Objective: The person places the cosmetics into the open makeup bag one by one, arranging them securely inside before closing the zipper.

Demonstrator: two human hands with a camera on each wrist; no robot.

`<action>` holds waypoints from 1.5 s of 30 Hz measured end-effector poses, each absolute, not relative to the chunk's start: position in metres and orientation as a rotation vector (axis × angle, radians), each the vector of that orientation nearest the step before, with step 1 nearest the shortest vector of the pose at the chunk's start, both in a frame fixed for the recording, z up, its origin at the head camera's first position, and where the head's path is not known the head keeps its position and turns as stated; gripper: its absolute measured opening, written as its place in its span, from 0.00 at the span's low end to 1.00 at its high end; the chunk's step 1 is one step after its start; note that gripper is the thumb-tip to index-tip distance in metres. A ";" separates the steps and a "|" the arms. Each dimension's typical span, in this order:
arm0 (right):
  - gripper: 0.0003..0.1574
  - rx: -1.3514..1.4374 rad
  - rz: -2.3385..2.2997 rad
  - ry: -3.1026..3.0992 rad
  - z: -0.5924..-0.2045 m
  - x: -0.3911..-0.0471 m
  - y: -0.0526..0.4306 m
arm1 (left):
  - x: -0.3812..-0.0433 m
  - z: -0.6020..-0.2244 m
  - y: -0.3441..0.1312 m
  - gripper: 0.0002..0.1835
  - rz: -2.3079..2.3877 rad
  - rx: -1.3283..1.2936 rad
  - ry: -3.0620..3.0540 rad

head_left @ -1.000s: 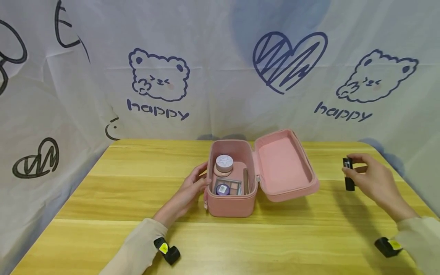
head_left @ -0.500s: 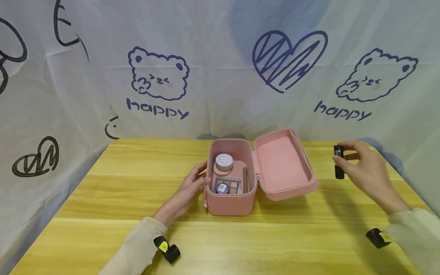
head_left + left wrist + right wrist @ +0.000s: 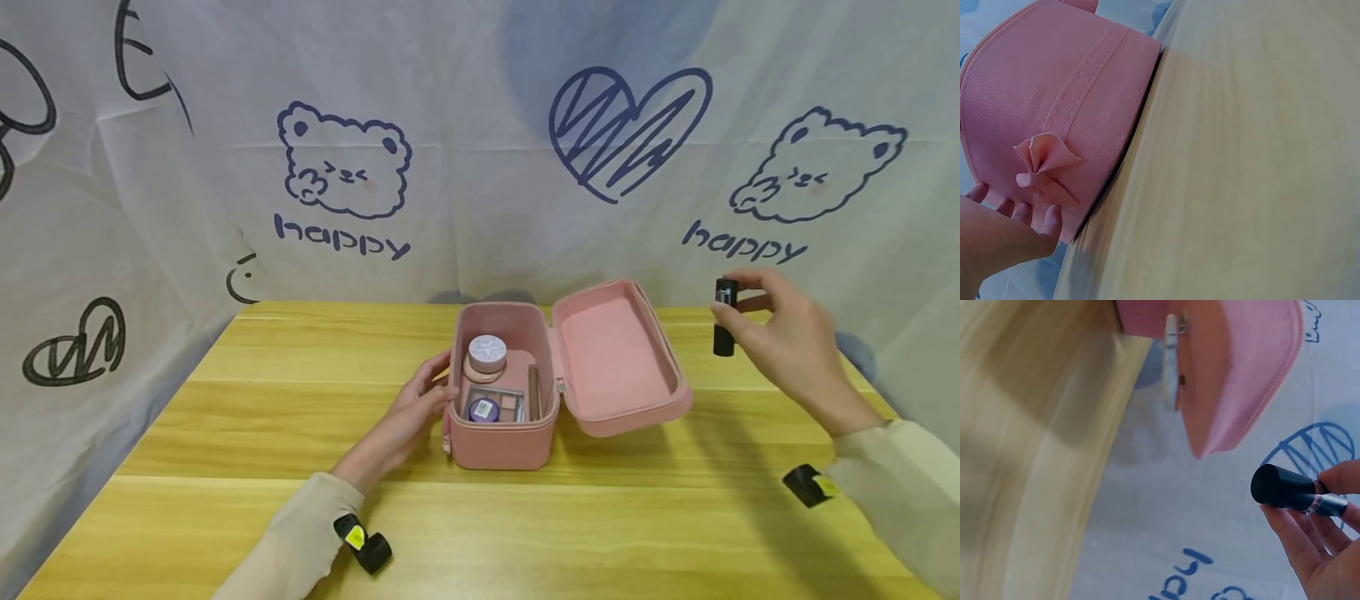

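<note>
In the head view, a pink makeup case (image 3: pixel 504 448) stands on the table, its lid (image 3: pixel 618 354) swung out to the right. My left hand (image 3: pixel 405 421) rests against the case's left side near the rim; the left wrist view shows its fingertips (image 3: pixel 1052 215) touching the wall below a pink bow (image 3: pixel 1047 156). At the right, my right hand (image 3: pixel 787 342) pinches a black lipstick tube (image 3: pixel 724 317) upright, raised above the table. The right wrist view shows the lipstick's dark end and a thin band around it.
Inside the case lie a round white star-topped container (image 3: pixel 487 353), a clear-lidded palette (image 3: pixel 510 404), a small purple round pot (image 3: pixel 483 410) and a slim brown stick (image 3: pixel 533 392). The wooden table (image 3: pixel 300 433) meets a printed cloth (image 3: pixel 480 208) behind.
My right hand has lifted the lipstick and carried it left, toward the case's lid. My left hand and the case have stayed in place.
</note>
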State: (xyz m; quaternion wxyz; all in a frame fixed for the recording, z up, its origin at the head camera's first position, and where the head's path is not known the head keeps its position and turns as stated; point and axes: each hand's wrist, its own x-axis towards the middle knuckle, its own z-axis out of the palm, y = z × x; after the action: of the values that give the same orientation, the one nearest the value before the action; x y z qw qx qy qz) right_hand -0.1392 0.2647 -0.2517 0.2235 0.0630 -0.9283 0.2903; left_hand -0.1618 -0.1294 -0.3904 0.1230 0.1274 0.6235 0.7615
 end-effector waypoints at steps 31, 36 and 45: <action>0.27 0.319 0.963 -2.550 -0.196 -0.171 0.200 | -0.159 -0.388 -0.129 0.36 2.221 0.377 1.823; 0.25 0.327 0.995 -2.539 -0.190 -0.177 0.188 | -0.159 -0.389 -0.129 0.37 2.217 0.363 1.838; 0.24 0.367 1.087 -2.492 -0.186 -0.190 0.164 | -0.160 -0.389 -0.128 0.36 2.220 0.368 1.832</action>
State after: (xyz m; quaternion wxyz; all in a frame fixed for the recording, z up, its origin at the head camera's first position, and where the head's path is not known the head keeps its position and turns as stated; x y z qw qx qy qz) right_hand -0.1903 0.1643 -0.1865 0.1978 0.1312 -0.8904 0.3883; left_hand -0.1596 -0.1284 -0.3894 0.1198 0.1259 0.6269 0.7595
